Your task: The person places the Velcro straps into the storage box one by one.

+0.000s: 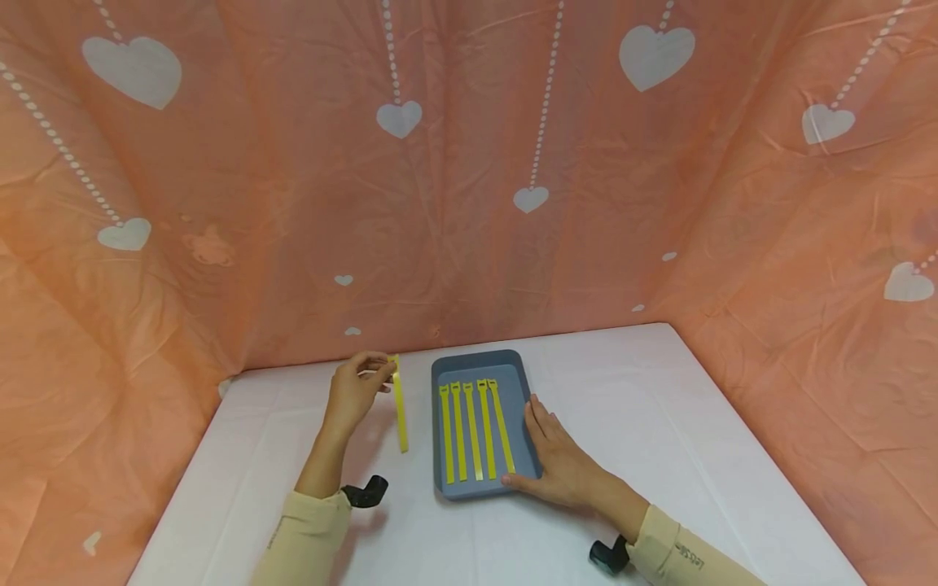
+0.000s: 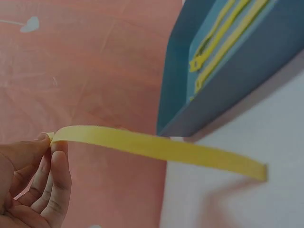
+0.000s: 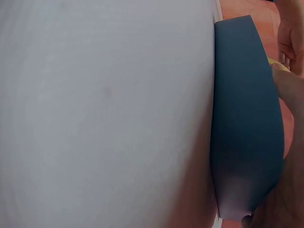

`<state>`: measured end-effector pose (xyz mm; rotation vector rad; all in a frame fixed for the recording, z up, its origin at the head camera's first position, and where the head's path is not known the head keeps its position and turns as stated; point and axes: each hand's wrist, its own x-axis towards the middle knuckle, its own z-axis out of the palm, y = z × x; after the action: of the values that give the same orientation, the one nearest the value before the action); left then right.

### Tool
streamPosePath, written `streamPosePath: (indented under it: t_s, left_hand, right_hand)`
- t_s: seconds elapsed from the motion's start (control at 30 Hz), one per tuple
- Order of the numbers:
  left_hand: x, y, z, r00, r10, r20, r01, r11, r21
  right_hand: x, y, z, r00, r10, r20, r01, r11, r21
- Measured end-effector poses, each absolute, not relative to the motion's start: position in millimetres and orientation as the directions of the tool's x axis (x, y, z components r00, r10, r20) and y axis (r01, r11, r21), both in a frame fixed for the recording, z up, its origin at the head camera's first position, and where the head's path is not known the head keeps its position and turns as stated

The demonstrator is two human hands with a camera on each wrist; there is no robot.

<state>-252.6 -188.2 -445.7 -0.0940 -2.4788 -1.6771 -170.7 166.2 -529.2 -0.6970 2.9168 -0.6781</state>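
Note:
My left hand (image 1: 357, 392) pinches a yellow hook-and-loop cable tie (image 1: 400, 411) by its slotted head between thumb and fingertips. The strap hangs down to the left of a blue-grey tray (image 1: 479, 358); in the left wrist view the tie (image 2: 156, 146) bows outward from the fingertips. Inside the tray several matching yellow ties (image 1: 470, 431) lie side by side, heads toward the far end. At the tray's near right corner rests my right hand (image 1: 560, 468), straight fingers along the right side and thumb over the near rim.
A white cloth covers the table (image 1: 608, 382), around the tray. Behind and at both sides hangs a pink-orange curtain (image 1: 454, 244) with white hearts. A black wrist device (image 1: 366, 492) sits by the left sleeve, another (image 1: 610, 557) by the right.

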Motion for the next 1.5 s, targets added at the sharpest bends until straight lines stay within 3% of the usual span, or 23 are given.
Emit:
streamPosePath:
  t_s: [0.73,1.5]
  left_hand:
    - [-248.1,-144.9,-406.5,-0.970,0.036,0.240,0.239,0.297,0.924]
    - [-250.9,-87.3,-415.1,-0.950,0.193,0.246,0.282,0.188,0.941]
  right_hand:
    - [-169.8,167.4,-528.0,-0.898,-0.439,0.026,-0.405,0.801,-0.441]
    - [-171.3,167.2,-529.0,-0.898,-0.439,0.028,-0.406,0.802,-0.438]
